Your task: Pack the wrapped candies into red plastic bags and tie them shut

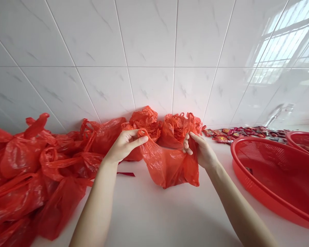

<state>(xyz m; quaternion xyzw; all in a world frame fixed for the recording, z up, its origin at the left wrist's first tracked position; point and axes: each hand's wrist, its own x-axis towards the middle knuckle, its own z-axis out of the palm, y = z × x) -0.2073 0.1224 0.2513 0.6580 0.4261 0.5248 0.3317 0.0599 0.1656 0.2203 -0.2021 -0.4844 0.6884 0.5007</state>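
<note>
A thin red plastic bag hangs stretched between my two hands over the white counter. My left hand pinches one handle between thumb and fingers. At the other side, my right hand is closed on the second handle, part of which sticks up above the fingers. The bag sags in the middle, and its contents, if any, cannot be made out. Behind it, crumpled red bags lie in heaps against the wall.
Filled, knotted red bags pile up on the left. A large red plastic basket stands on the right, a second basket behind it. Small wrapped packets lie scattered along the tiled wall. A dark red strip lies near my left wrist.
</note>
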